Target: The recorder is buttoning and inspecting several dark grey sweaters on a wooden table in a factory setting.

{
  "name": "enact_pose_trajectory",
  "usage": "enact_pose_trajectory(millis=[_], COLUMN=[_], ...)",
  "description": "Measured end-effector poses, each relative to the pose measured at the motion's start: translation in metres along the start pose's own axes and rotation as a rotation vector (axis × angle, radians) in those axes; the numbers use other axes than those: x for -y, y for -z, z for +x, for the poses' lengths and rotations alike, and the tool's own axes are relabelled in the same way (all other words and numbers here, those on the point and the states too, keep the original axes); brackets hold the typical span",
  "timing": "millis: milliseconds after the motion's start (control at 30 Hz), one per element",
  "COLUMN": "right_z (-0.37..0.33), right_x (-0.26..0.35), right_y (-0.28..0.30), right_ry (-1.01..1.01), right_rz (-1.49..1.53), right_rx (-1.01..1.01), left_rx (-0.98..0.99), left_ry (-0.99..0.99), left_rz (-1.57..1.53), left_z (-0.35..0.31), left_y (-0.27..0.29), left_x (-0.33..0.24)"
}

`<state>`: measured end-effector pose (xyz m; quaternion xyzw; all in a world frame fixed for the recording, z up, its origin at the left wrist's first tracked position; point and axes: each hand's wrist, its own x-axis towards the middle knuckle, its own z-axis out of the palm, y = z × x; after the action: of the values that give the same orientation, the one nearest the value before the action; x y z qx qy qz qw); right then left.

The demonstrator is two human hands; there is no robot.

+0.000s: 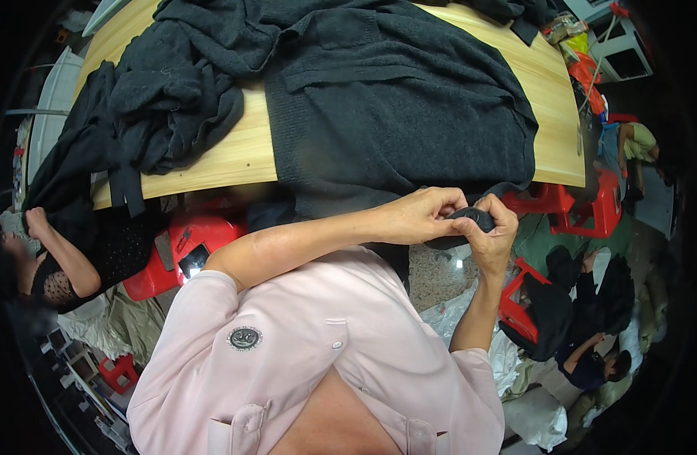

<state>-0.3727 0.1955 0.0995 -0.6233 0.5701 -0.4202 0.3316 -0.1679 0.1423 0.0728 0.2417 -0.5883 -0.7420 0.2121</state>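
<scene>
A dark grey knitted garment is spread over the wooden table, and its near side hangs off the edge toward me. Just past that edge, both of my hands work close together on a bunched dark piece of fabric, which seems to be part of this garment. My left hand pinches it from the left with thumb and fingers. From the right, my right hand curls around it, thumb bent toward the left thumb. A small round detail shows on the bunched fabric; whether it is a button I cannot tell.
More dark knitwear lies heaped on the left of the wooden table. Red plastic stools stand under and beside it. At the left a person grips dark cloth. Other people and cloth piles are at the right.
</scene>
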Motion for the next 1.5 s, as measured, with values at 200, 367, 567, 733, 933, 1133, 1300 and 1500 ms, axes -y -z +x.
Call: enact_pose_trajectory(millis=[200,367,567,733,933,1133,1300,1500], right_z=[0.050,0.070,0.110,0.171,0.180,0.137,0.095,0.147], right_x=[0.028,0.011,0.018,-0.029,-0.103,-0.116,-0.136,-0.155], right_y=[0.010,0.069,0.080,0.057,0.042,0.080,0.061,0.134], right_ry=[0.229,0.190,0.232,0.331,0.035,0.100,-0.220,0.093], right_rz=[-0.089,-0.014,-0.070,-0.457,-0.699,-0.798,-0.599,-1.136], right_rx=[-0.186,-0.504,-0.660,-0.475,0.199,0.189,-0.185,-0.082], left_rx=[-0.015,-0.037,-0.350,-0.534,-0.968,-1.068,-1.078,-0.948], left_ry=[-0.007,-0.049,0.161,0.144,-0.001,-0.130,-0.149,-0.238], left_rz=[0.011,0.147,-0.104,0.447,1.205,1.247,1.376,1.431], left_z=[-0.018,-0.076,-0.150,-0.127,-0.117,-0.105,-0.109,-0.108], left_y=[0.005,0.076,0.146,0.208,0.214,0.210,0.217,0.256], left_x=[-0.004,-0.040,-0.113,-0.067,0.030,0.041,0.044,0.037])
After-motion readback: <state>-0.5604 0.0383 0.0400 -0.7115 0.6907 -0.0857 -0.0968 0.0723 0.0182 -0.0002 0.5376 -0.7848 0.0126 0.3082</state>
